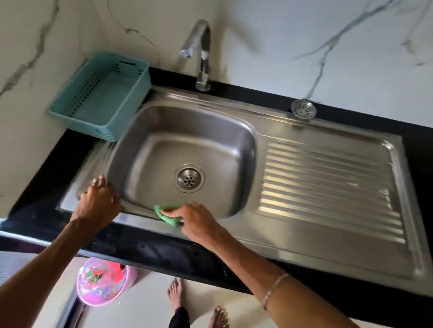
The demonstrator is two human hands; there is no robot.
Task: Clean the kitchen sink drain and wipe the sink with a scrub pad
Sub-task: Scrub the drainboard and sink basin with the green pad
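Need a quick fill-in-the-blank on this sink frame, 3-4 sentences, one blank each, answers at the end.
1. The right hand presses a scrub pad of ____ colour on the near rim of the sink.
2. The left hand rests on the sink's near-left ____.
3. The loose strainer lies on the black counter behind the ____.
4. The teal basket stands to the ____ of the faucet.

Answers: green; corner; drainboard; left

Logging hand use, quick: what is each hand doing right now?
Left hand: holds nothing, rests on the sink rim.
Right hand: grips the scrub pad at the near rim.
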